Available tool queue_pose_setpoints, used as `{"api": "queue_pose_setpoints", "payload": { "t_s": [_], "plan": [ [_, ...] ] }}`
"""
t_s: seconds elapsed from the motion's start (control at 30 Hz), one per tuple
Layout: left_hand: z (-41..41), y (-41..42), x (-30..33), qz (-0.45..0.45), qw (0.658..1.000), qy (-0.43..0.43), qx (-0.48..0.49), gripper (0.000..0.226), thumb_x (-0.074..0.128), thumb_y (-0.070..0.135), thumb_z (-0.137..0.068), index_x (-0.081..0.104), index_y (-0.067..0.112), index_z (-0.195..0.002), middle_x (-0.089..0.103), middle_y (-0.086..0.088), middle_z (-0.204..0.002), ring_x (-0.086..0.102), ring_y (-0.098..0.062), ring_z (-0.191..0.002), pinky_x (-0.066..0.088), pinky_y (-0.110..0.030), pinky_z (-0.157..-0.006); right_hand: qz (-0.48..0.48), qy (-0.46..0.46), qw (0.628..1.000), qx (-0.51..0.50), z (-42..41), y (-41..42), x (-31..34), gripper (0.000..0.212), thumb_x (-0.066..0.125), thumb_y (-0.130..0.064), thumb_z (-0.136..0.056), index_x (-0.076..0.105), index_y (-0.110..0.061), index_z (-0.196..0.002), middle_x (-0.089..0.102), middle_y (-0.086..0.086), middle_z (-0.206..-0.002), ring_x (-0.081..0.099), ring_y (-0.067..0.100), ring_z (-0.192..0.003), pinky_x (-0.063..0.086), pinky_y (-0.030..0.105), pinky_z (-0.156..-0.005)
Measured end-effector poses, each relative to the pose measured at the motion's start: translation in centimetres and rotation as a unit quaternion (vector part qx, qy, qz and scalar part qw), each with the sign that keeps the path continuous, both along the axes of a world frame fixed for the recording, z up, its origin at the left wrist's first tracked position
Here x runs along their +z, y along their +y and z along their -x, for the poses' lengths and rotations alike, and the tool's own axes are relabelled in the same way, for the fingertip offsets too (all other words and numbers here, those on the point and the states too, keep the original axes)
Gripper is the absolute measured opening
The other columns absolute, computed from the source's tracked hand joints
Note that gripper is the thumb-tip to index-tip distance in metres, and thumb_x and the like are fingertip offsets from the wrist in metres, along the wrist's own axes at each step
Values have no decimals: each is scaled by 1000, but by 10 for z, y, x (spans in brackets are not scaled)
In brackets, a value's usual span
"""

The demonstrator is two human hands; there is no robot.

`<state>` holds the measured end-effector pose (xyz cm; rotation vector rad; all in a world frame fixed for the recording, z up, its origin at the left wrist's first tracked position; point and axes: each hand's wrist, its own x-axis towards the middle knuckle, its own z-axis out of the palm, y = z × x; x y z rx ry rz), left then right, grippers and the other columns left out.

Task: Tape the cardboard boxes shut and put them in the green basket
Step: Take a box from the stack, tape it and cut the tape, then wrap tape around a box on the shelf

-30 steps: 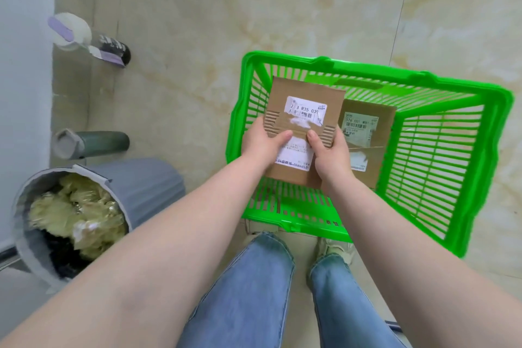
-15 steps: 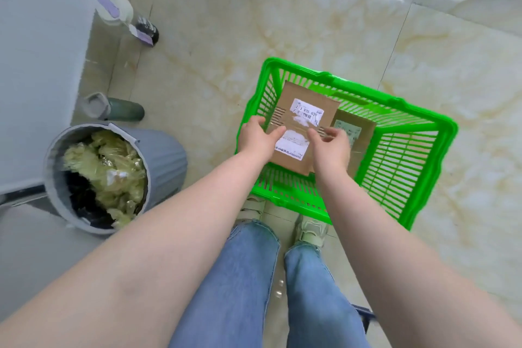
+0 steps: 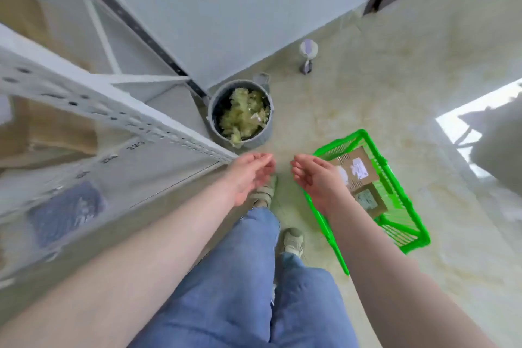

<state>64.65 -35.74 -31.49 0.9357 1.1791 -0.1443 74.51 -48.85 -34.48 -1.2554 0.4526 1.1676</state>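
Now that both hands have let go and drawn back, left hand (image 3: 248, 175) and right hand (image 3: 317, 178) empty with fingers loosely curled, I see two cardboard boxes (image 3: 356, 168) lying in the green basket (image 3: 406, 223), so I'd fetch another.

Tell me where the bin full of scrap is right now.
In the head view the grey bin stands on the floor left of the green basket, against the shelf's corner, just beyond the left hand.

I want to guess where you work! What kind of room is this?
Probably a stockroom or packing room. There is a metal shelf with number tags, a green basket on the floor holding labelled boxes, and a bin full of scrap wrapping.
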Motion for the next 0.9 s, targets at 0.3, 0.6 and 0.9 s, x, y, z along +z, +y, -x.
{"api": "queue_pose_setpoints", "payload": {
  "t_s": [0.3, 0.6, 0.9],
  "plan": [
    [193, 49, 112, -18, 942, -71, 327, 10, 55, 13, -97, 63, 13, -91, 68, 0, -81, 64, -13, -78, 48, -22, -70, -94, -46, 934, 343, 126, 127, 126, 7, 65, -10, -90, 67, -12, -83, 68, 0, -75, 62, 8, -65, 52, 19, -69],
    [292, 150, 170, -216, 881, -42, 419, 23, 70, 29, -90, 65, 15, -107, 65, 0, -102, 62, -15, -93, 51, -25, -76, -17, -275, 931, 239, 231, 253, 196, 17, 74, -23, -85, 63, -17, -96, 65, -1, -90, 59, 13, -78, 50, 25, -70],
    [291, 236, 188, -221, 967, -34, 124, 80, 66, 50, -88, 31, 15, -151, 39, -3, -152, 43, -26, -135, 36, -43, -111, 130, -357, 897, 226, 263, 304, 192, 50, 57, -43, -95, 51, -14, -135, 57, -7, -99, 54, 17, -91, 45, 30, -73]
  ]
}}
